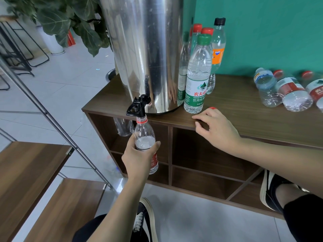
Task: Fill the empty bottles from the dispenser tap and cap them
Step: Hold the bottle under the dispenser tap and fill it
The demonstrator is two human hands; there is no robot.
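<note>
Low in the frame, left hand (139, 158) grips the bottle (145, 138) under the tap (138, 106), about half full. Right hand (216, 128) rests loosely curled on the surface (244, 105); what it holds is unclear. Thin plastic probably dents, so a mid-body hold suits.

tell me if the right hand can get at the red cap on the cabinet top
Probably yes: the right hand rests on the cabinet edge, and the red cap lies just beyond its fingers with nothing between.

open bottle (144, 137): clear, red neck ring, upright, mouth under black tap (138, 106), partly filled | 5 capped bottles (197, 74) upright beside steel dispenser (145, 49) | 3 bottles (286, 91) lying on shelf top
</note>
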